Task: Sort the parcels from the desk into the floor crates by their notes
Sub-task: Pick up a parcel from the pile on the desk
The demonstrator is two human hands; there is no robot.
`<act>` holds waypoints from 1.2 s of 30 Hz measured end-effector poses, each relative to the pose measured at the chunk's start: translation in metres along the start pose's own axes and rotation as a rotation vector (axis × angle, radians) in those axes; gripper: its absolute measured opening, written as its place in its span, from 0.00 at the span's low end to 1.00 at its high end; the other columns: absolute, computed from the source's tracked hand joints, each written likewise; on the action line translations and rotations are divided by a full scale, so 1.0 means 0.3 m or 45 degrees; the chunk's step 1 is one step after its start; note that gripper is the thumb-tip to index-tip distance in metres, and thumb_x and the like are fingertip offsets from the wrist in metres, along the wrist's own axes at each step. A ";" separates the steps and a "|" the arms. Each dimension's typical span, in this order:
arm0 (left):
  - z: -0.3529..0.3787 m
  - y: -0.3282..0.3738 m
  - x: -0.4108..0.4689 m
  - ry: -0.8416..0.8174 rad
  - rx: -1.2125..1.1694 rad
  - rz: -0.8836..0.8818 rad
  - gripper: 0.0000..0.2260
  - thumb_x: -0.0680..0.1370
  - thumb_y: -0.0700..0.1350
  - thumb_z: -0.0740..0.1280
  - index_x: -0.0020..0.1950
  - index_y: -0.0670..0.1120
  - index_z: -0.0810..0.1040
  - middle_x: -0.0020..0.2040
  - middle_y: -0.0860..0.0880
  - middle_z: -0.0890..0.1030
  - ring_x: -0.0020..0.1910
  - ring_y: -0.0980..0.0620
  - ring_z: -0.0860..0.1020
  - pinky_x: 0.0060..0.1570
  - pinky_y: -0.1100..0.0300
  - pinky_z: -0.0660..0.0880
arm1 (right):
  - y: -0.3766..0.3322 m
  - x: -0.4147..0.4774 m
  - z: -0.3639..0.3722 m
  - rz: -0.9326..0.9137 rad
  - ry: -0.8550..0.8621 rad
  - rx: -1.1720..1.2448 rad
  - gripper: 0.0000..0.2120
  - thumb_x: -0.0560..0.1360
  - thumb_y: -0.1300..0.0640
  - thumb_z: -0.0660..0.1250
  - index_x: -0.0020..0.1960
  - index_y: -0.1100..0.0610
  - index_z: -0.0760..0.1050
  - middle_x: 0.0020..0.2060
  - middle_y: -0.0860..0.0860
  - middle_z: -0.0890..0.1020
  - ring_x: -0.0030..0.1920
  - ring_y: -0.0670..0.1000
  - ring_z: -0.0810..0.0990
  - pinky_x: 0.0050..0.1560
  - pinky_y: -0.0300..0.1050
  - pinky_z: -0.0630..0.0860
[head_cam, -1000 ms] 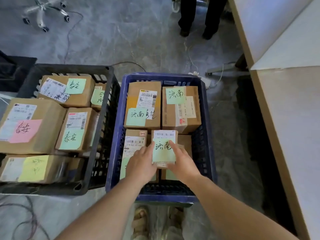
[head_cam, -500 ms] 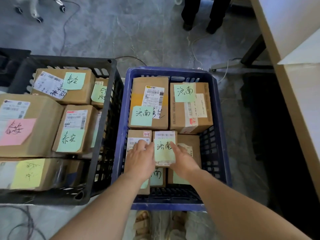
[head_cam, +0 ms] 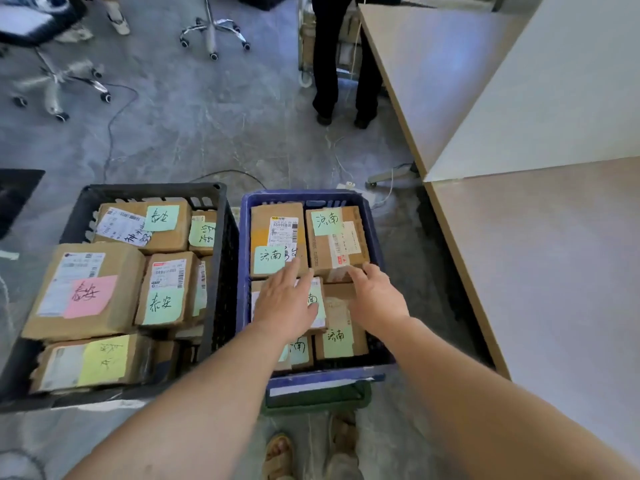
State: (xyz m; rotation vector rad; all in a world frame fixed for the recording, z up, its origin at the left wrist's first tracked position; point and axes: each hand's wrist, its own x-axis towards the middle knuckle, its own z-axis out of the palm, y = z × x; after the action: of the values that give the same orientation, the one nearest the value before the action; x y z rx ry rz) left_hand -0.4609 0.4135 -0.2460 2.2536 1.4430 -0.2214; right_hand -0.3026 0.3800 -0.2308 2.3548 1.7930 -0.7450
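Left grip: the left hand lies flat over a small parcel, fingers straight, holding nothing.
Right grip: the right hand is wide and loose, holding nothing; its fingertips are at the near edge of the back parcel, contact unclear.
Small parcel: in the blue crate, atop the near row, its green note half hidden.
Blue crate: several parcels, readable notes alike.
Black crate: just beside it on the left, packed with parcels bearing another note.
Progress: this parcel looks delivered and both crates are well filled, so probably late. Only part of the bench shows, so what is left cannot be told.
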 end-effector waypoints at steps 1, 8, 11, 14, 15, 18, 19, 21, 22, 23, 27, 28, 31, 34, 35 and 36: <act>-0.030 0.024 -0.023 0.029 0.024 0.044 0.30 0.82 0.54 0.59 0.80 0.50 0.49 0.80 0.46 0.42 0.78 0.46 0.46 0.75 0.50 0.46 | 0.002 -0.041 -0.032 0.013 0.045 -0.010 0.30 0.79 0.60 0.62 0.77 0.49 0.54 0.76 0.52 0.57 0.73 0.54 0.60 0.62 0.50 0.72; -0.178 0.208 -0.120 0.100 0.160 0.310 0.32 0.81 0.56 0.59 0.80 0.50 0.47 0.80 0.45 0.42 0.79 0.45 0.43 0.76 0.47 0.44 | 0.094 -0.328 -0.211 0.156 0.259 -0.071 0.32 0.79 0.55 0.63 0.79 0.50 0.51 0.78 0.54 0.53 0.76 0.56 0.55 0.71 0.53 0.63; -0.209 0.307 -0.144 0.116 0.222 0.423 0.32 0.82 0.57 0.56 0.80 0.51 0.44 0.80 0.45 0.40 0.79 0.46 0.41 0.76 0.47 0.42 | 0.160 -0.439 -0.272 0.219 0.304 -0.091 0.31 0.80 0.53 0.61 0.79 0.50 0.51 0.77 0.54 0.54 0.75 0.57 0.56 0.71 0.53 0.62; -0.220 0.412 -0.181 0.155 0.285 0.533 0.32 0.82 0.59 0.55 0.80 0.50 0.44 0.80 0.45 0.40 0.79 0.46 0.41 0.76 0.46 0.42 | 0.237 -0.551 -0.313 0.293 0.353 -0.146 0.31 0.80 0.51 0.62 0.78 0.50 0.53 0.77 0.54 0.55 0.75 0.58 0.58 0.71 0.53 0.60; -0.222 0.448 -0.196 0.169 0.303 0.561 0.32 0.81 0.59 0.54 0.80 0.50 0.44 0.80 0.46 0.40 0.79 0.46 0.41 0.76 0.46 0.42 | 0.262 -0.589 -0.322 0.321 0.363 -0.162 0.31 0.80 0.50 0.62 0.78 0.50 0.52 0.77 0.54 0.54 0.75 0.58 0.57 0.72 0.53 0.59; -0.226 0.563 -0.249 0.212 0.356 0.644 0.32 0.81 0.61 0.52 0.80 0.50 0.44 0.80 0.46 0.40 0.79 0.46 0.41 0.76 0.45 0.41 | 0.336 -0.697 -0.338 0.397 0.412 -0.187 0.32 0.80 0.44 0.60 0.78 0.48 0.51 0.78 0.55 0.52 0.76 0.59 0.56 0.74 0.55 0.56; -0.225 0.603 -0.269 0.222 0.369 0.663 0.32 0.81 0.61 0.52 0.80 0.50 0.44 0.80 0.45 0.40 0.78 0.46 0.41 0.76 0.44 0.40 | 0.362 -0.733 -0.340 0.419 0.440 -0.185 0.32 0.80 0.42 0.59 0.78 0.48 0.51 0.78 0.55 0.52 0.76 0.60 0.55 0.74 0.55 0.55; -0.217 0.684 -0.312 0.240 0.387 0.695 0.32 0.81 0.61 0.51 0.80 0.50 0.43 0.80 0.45 0.39 0.78 0.46 0.40 0.75 0.44 0.39 | 0.420 -0.814 -0.335 0.460 0.492 -0.183 0.31 0.80 0.39 0.57 0.78 0.48 0.52 0.78 0.55 0.53 0.76 0.60 0.55 0.74 0.56 0.55; -0.208 0.725 -0.336 0.236 0.392 0.713 0.32 0.81 0.61 0.52 0.80 0.50 0.43 0.80 0.45 0.39 0.78 0.46 0.40 0.75 0.44 0.39 | 0.451 -0.858 -0.330 0.475 0.502 -0.191 0.31 0.80 0.39 0.57 0.78 0.48 0.52 0.78 0.55 0.53 0.76 0.60 0.55 0.74 0.56 0.55; -0.194 0.767 -0.365 0.223 0.401 0.735 0.33 0.81 0.62 0.52 0.80 0.50 0.42 0.79 0.45 0.38 0.78 0.46 0.39 0.75 0.44 0.38 | 0.484 -0.906 -0.324 0.490 0.504 -0.196 0.31 0.80 0.38 0.56 0.78 0.48 0.52 0.78 0.56 0.53 0.76 0.60 0.55 0.74 0.56 0.55; -0.118 0.963 -0.492 0.218 0.441 0.832 0.33 0.81 0.63 0.51 0.80 0.51 0.41 0.79 0.46 0.38 0.78 0.46 0.38 0.75 0.44 0.38 | 0.628 -1.116 -0.299 0.579 0.541 -0.160 0.30 0.80 0.39 0.55 0.77 0.49 0.53 0.78 0.56 0.53 0.76 0.59 0.56 0.74 0.56 0.56; -0.098 1.019 -0.525 0.228 0.443 0.863 0.33 0.81 0.63 0.50 0.80 0.52 0.42 0.79 0.46 0.38 0.78 0.46 0.38 0.75 0.44 0.39 | 0.667 -1.171 -0.293 0.607 0.552 -0.148 0.30 0.80 0.39 0.55 0.77 0.50 0.54 0.78 0.56 0.53 0.76 0.59 0.56 0.74 0.56 0.56; -0.022 1.183 -0.631 0.238 0.472 0.958 0.32 0.81 0.63 0.50 0.80 0.52 0.42 0.79 0.47 0.39 0.78 0.47 0.38 0.76 0.44 0.40 | 0.785 -1.333 -0.260 0.698 0.564 -0.116 0.29 0.80 0.39 0.55 0.77 0.50 0.55 0.78 0.56 0.53 0.75 0.58 0.57 0.73 0.54 0.56; 0.064 1.339 -0.740 0.206 0.518 1.036 0.32 0.81 0.62 0.50 0.80 0.52 0.42 0.80 0.47 0.38 0.78 0.48 0.38 0.75 0.45 0.38 | 0.910 -1.494 -0.214 0.790 0.590 -0.091 0.29 0.80 0.39 0.55 0.77 0.49 0.55 0.78 0.56 0.53 0.75 0.58 0.57 0.73 0.54 0.56; 0.094 1.388 -0.775 0.195 0.534 1.065 0.32 0.81 0.62 0.50 0.80 0.52 0.42 0.80 0.47 0.38 0.78 0.48 0.38 0.75 0.45 0.38 | 0.950 -1.548 -0.198 0.820 0.597 -0.086 0.29 0.80 0.40 0.56 0.77 0.50 0.55 0.78 0.56 0.53 0.75 0.58 0.57 0.72 0.54 0.56; 0.122 1.434 -0.809 0.185 0.549 1.093 0.32 0.81 0.62 0.49 0.80 0.52 0.42 0.80 0.47 0.38 0.78 0.48 0.38 0.75 0.46 0.37 | 0.987 -1.599 -0.182 0.848 0.599 -0.080 0.29 0.80 0.40 0.56 0.76 0.50 0.55 0.78 0.56 0.53 0.75 0.58 0.57 0.72 0.54 0.56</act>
State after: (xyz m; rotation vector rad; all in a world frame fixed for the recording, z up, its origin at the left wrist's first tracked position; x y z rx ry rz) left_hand -0.1797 0.0476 -0.0658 3.0616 0.3851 -0.0895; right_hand -0.1027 -0.1151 -0.0415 2.9721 0.9569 -0.0473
